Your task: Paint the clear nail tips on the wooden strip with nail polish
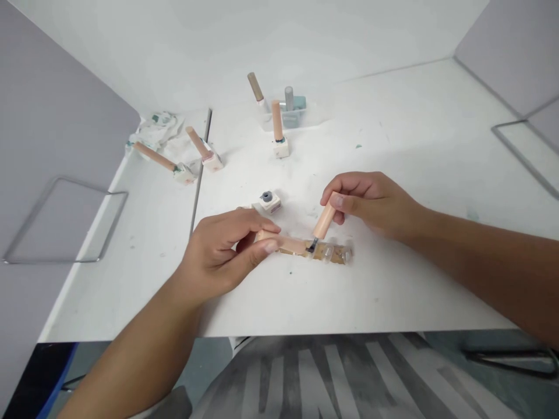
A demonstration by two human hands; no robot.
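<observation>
Between thumb and fingers, my left hand (231,247) pinches the end of a flat peach-coloured strip (290,244). Its far part is brown, with several small clear pieces (327,253) like false nail tips stuck along it. My right hand (360,201) grips a nail polish brush (325,216) by its peach handle. The brush's dark tip points down and appears to touch the strip near its middle. Just beyond my left hand sits an uncapped white square polish bottle (269,202) with a dark neck. My right fingers are partly hidden behind the handle.
Two tilted polish bottles (212,160) (184,173) with long caps are at the left, near crumpled tissue (159,131). Another capped bottle (282,147) stands before a clear tray (312,116) holding more items. Metal wire frames (102,227) (524,145) flank the white table (414,291).
</observation>
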